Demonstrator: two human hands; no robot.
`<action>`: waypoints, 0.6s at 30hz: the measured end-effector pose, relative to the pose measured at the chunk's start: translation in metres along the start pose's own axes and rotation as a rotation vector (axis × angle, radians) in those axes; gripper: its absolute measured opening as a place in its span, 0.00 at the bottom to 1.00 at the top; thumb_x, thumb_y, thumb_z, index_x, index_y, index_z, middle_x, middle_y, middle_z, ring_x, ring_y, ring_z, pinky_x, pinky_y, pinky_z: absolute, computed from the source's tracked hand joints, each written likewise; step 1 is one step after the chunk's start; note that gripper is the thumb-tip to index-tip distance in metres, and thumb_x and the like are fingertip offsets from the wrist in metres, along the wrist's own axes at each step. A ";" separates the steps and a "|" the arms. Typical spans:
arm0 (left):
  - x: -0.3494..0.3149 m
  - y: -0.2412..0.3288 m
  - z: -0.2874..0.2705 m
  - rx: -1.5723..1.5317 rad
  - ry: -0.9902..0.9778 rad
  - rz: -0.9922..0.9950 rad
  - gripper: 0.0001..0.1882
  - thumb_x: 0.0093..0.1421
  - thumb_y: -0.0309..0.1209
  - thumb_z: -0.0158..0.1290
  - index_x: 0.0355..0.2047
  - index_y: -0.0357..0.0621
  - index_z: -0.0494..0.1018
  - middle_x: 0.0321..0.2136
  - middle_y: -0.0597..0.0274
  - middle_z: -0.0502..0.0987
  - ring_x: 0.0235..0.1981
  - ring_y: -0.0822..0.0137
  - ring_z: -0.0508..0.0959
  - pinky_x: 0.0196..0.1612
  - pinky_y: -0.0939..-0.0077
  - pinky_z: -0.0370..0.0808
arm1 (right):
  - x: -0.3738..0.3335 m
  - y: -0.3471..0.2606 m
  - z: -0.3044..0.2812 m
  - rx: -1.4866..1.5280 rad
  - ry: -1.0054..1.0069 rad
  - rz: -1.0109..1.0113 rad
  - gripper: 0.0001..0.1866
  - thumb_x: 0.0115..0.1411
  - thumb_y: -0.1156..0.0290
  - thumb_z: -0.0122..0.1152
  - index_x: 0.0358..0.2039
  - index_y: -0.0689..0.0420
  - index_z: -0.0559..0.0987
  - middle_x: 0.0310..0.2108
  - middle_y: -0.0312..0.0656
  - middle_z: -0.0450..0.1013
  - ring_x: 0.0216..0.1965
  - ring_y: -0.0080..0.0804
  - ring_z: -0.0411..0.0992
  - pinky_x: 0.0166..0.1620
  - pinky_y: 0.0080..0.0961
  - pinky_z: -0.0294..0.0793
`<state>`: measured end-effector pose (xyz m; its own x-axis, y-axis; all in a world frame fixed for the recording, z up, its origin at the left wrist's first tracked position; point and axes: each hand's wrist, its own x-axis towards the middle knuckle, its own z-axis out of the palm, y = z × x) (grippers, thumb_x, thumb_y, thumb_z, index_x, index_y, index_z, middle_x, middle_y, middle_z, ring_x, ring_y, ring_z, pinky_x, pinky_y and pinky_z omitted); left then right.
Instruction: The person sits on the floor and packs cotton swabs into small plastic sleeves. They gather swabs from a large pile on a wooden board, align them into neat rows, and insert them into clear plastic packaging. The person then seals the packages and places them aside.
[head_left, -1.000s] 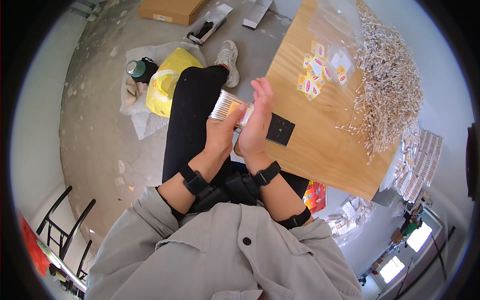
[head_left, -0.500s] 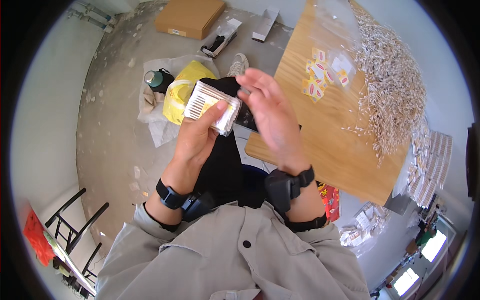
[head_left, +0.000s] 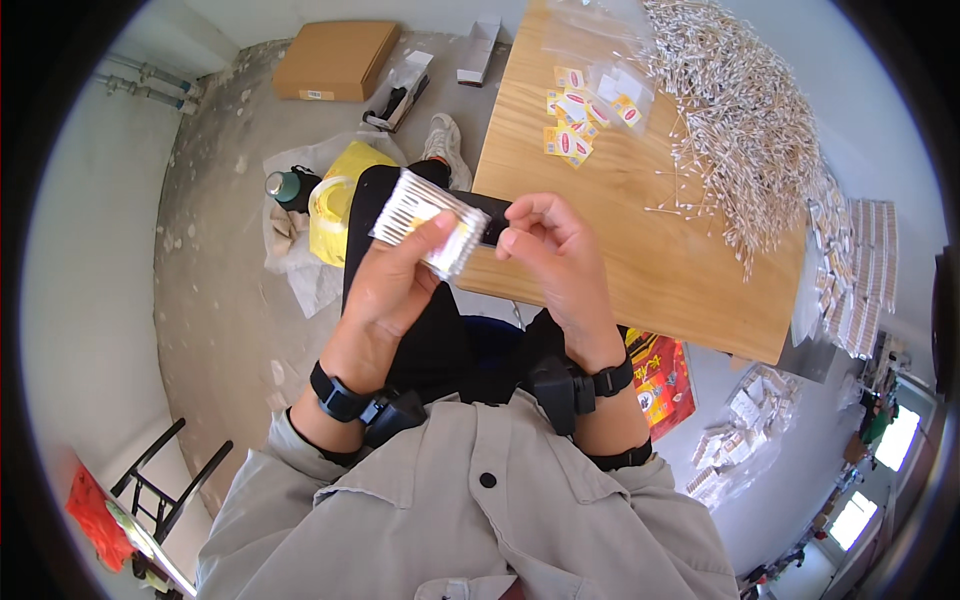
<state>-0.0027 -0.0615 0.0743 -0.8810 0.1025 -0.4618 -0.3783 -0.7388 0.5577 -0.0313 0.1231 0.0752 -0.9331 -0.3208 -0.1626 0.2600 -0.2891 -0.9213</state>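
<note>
A flat clear pack of cotton swabs is held in my left hand, with the thumb pressed over its front. White swab heads line its edge, and a bit of yellow shows beside my thumb. My right hand hovers just right of the pack, not touching it. Its fingers are bent and the thumb stands apart from the index finger; nothing shows between them. A big heap of loose cotton swabs covers the far right of the wooden table. Small yellow and white cards lie left of the heap.
Clear plastic bags lie at the table's far side. Stacked swab packs stand beyond its right edge, more packs below. On the floor at left are a yellow bag, a green bottle and a cardboard box.
My right hand has come lower and its fingers have bent in from a spread pose. The pack stays in my left hand. The view has shifted, moving the table leftward in the picture.
</note>
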 end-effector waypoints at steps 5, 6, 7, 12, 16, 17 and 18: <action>0.000 -0.003 0.003 0.081 -0.071 0.039 0.14 0.62 0.26 0.58 0.47 0.39 0.73 0.41 0.60 0.80 0.42 0.69 0.81 0.45 0.75 0.78 | -0.006 -0.010 0.011 -0.199 0.080 -0.161 0.09 0.58 0.78 0.64 0.40 0.60 0.77 0.31 0.33 0.73 0.33 0.19 0.74 0.36 0.18 0.75; -0.001 -0.004 0.005 0.082 -0.065 0.035 0.14 0.62 0.26 0.58 0.47 0.39 0.73 0.41 0.60 0.80 0.42 0.69 0.81 0.45 0.75 0.78 | -0.006 -0.010 0.011 -0.269 0.083 -0.173 0.08 0.58 0.79 0.64 0.39 0.60 0.78 0.31 0.34 0.73 0.33 0.19 0.74 0.36 0.18 0.74; 0.000 -0.005 0.005 0.083 -0.060 0.031 0.14 0.62 0.26 0.58 0.48 0.39 0.73 0.41 0.60 0.80 0.42 0.69 0.81 0.45 0.75 0.78 | -0.005 -0.010 0.009 -0.339 0.086 -0.184 0.07 0.57 0.79 0.64 0.38 0.59 0.79 0.30 0.34 0.73 0.33 0.20 0.74 0.35 0.19 0.74; -0.001 -0.013 0.010 0.024 -0.070 -0.005 0.13 0.63 0.27 0.56 0.48 0.39 0.72 0.41 0.59 0.80 0.42 0.69 0.81 0.46 0.74 0.78 | -0.012 -0.014 0.005 -0.515 0.129 -0.381 0.05 0.57 0.80 0.63 0.35 0.59 0.79 0.30 0.39 0.73 0.31 0.27 0.76 0.34 0.21 0.75; 0.001 -0.011 0.018 -0.008 -0.021 -0.039 0.13 0.65 0.29 0.55 0.48 0.41 0.72 0.42 0.60 0.80 0.43 0.68 0.81 0.48 0.72 0.79 | -0.021 -0.021 0.010 -0.640 0.252 -0.502 0.05 0.56 0.80 0.63 0.34 0.59 0.78 0.30 0.41 0.73 0.30 0.30 0.77 0.33 0.23 0.76; 0.002 -0.009 0.019 -0.007 -0.011 -0.050 0.13 0.65 0.30 0.55 0.49 0.42 0.71 0.42 0.61 0.80 0.44 0.67 0.81 0.49 0.71 0.79 | -0.023 -0.020 0.013 -0.570 0.304 -0.507 0.06 0.55 0.79 0.65 0.34 0.58 0.78 0.30 0.41 0.72 0.30 0.30 0.76 0.33 0.23 0.75; 0.002 -0.009 0.023 -0.007 0.005 -0.039 0.12 0.65 0.30 0.54 0.48 0.42 0.71 0.42 0.61 0.80 0.44 0.67 0.81 0.48 0.71 0.79 | -0.024 -0.017 0.016 -0.499 0.354 -0.511 0.06 0.55 0.78 0.66 0.34 0.58 0.78 0.30 0.40 0.72 0.30 0.29 0.76 0.32 0.22 0.74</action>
<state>-0.0080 -0.0395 0.0841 -0.8644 0.1282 -0.4862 -0.4103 -0.7388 0.5346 -0.0095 0.1214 0.1005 -0.9519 0.0726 0.2976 -0.2854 0.1421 -0.9478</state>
